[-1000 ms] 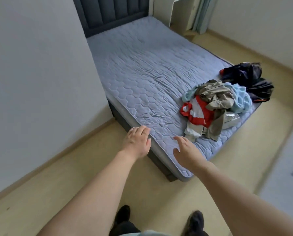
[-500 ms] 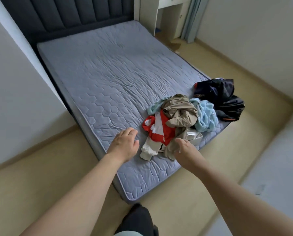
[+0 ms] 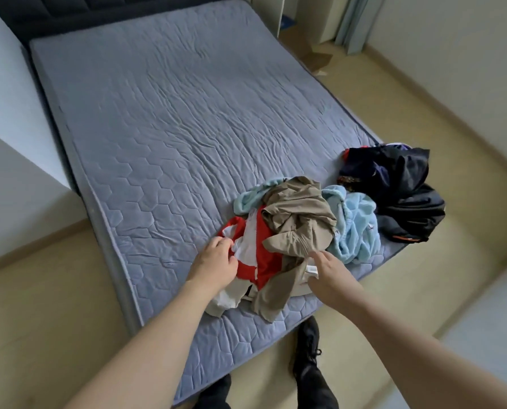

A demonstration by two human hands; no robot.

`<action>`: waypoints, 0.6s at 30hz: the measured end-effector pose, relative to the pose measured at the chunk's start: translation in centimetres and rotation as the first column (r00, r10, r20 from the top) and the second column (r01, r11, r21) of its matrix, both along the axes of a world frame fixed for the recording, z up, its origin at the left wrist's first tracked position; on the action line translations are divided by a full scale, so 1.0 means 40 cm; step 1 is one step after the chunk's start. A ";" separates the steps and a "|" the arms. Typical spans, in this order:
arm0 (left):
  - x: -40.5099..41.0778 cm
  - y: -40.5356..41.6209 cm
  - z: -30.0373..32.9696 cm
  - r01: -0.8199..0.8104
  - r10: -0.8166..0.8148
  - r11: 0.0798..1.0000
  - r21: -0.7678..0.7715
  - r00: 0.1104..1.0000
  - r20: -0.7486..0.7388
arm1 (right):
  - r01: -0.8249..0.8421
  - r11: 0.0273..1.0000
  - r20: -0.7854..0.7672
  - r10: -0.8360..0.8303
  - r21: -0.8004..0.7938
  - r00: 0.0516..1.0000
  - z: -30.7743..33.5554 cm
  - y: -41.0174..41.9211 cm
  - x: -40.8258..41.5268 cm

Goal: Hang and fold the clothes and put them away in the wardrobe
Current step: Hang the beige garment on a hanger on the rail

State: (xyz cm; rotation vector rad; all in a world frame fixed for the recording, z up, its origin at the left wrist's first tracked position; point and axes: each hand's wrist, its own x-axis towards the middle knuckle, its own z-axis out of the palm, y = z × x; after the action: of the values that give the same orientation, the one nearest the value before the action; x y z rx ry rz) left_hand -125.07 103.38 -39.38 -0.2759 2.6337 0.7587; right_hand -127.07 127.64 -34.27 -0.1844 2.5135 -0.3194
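The clothes lie in a heap on the bed [image 3: 169, 119], toward its 4 o'clock corner; the left hand [image 3: 215, 265] rests on the red shirt [image 3: 264, 261], fingers curled on the cloth; the right hand [image 3: 330, 276] is at the tan garment [image 3: 299, 219], fingers loosely apart, touching it; a blue towel [image 3: 355, 228] is at 3 o'clock of this; dark clothes [image 3: 399, 187] lie beyond, at 2 o'clock.

Bed's got a grey quilted mattress [image 3: 169, 119], no sheets. Near the foot corner sits a messy pile: red-and-white top [image 3: 258, 258], khaki garment [image 3: 299, 219], light blue fleece [image 3: 355, 231], and a dark clothes heap [image 3: 399, 190] just beside it.
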 end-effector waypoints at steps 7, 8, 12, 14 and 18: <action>-0.267 0.199 -0.239 -0.446 0.349 0.869 0.212 0.858 0.377 | -0.222 0.968 0.079 0.213 0.121 0.974 -0.293 0.138 -0.370; -0.298 0.222 -0.276 -0.538 0.415 0.807 0.244 0.810 0.415 | -0.254 0.960 0.075 0.246 0.121 0.966 -0.340 0.143 -0.414; -0.405 0.320 -0.453 -0.815 0.594 0.538 0.216 0.548 0.589 | -0.332 0.935 0.073 0.325 0.127 0.943 -0.521 0.163 -0.537; -0.444 0.381 -0.535 -0.904 0.596 0.371 0.210 0.406 0.693 | -0.370 0.919 0.086 0.361 0.139 0.929 -0.602 0.184 -0.566; -0.463 0.459 -0.636 -0.792 0.613 0.601 0.110 0.545 0.572 | -0.436 0.887 0.181 0.408 0.155 0.895 -0.702 0.230 -0.589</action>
State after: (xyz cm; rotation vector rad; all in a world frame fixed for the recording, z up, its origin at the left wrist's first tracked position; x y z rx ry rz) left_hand -143.57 121.72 -64.83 -1.3232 1.7757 1.2090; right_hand -150.64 136.86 -62.33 -0.6000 2.2660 0.0863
